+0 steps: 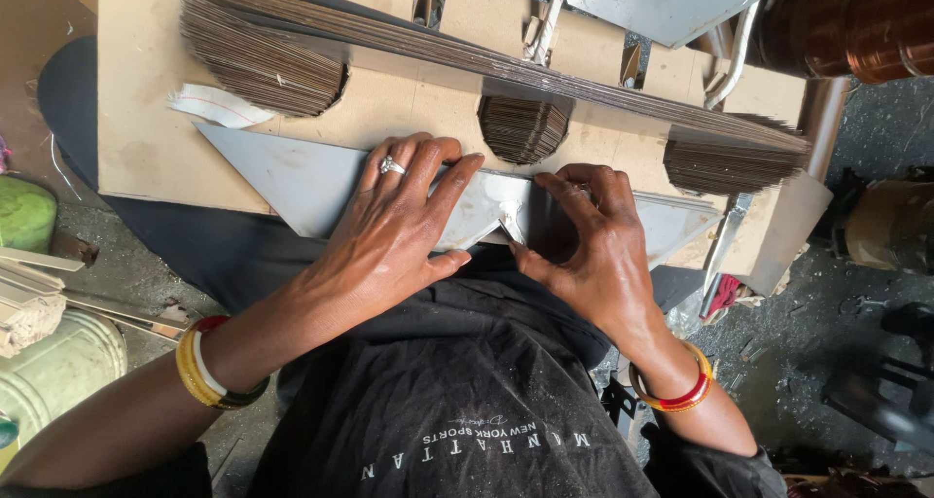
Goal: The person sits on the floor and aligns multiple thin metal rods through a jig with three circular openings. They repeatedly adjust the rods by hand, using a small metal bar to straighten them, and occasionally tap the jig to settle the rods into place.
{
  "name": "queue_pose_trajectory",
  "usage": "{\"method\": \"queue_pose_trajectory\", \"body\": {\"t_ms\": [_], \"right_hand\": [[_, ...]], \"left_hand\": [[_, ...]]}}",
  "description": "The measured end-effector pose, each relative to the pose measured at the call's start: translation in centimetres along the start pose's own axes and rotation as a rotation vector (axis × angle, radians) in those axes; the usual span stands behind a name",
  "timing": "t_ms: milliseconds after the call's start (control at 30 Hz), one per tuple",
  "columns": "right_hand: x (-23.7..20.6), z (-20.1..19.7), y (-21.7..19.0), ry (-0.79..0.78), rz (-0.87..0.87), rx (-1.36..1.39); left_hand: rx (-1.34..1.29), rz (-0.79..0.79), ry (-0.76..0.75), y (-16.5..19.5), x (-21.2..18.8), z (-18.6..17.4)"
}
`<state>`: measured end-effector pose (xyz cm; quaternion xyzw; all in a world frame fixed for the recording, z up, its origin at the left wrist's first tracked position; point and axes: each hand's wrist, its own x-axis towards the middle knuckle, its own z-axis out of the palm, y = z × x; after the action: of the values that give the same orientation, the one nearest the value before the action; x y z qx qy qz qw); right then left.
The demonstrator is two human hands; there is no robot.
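A grey triangular metal sheet lies along the near edge of a flat brown board. My left hand, with a ring on one finger, presses flat on the sheet near its middle. My right hand pinches the sheet's near edge just to the right, thumb and fingers closed on it around a small white strip. Behind the hands, stacks of thin brown laminated plates stand on the board in a long row, with a rounded bundle at the centre. A black cloth covers my lap.
Another grey metal sheet lies at the top of the board. A copper wire coil sits at the top right. A pale bucket and a green object stand on the left. Dark, littered floor spreads to the right.
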<state>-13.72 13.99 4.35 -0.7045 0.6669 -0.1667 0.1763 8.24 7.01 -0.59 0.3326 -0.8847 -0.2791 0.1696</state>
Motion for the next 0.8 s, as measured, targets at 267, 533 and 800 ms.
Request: {"method": "queue_pose_trajectory", "body": {"t_ms": [267,533,800], "right_hand": [[0.1,0.0,-0.9,-0.013,-0.031,-0.077],[0.3,0.5,-1.6,-0.081,-0.062,-0.239],[0.6,0.9,-1.2,-0.175,-0.173,-0.416]], "left_hand": [[-0.038,0.01,0.001,-0.1,-0.1,-0.2],[-0.024,0.011,0.027,-0.2,-0.2,-0.3],[-0.013,0.01,0.045,-0.2,-0.2,-0.1]]}}
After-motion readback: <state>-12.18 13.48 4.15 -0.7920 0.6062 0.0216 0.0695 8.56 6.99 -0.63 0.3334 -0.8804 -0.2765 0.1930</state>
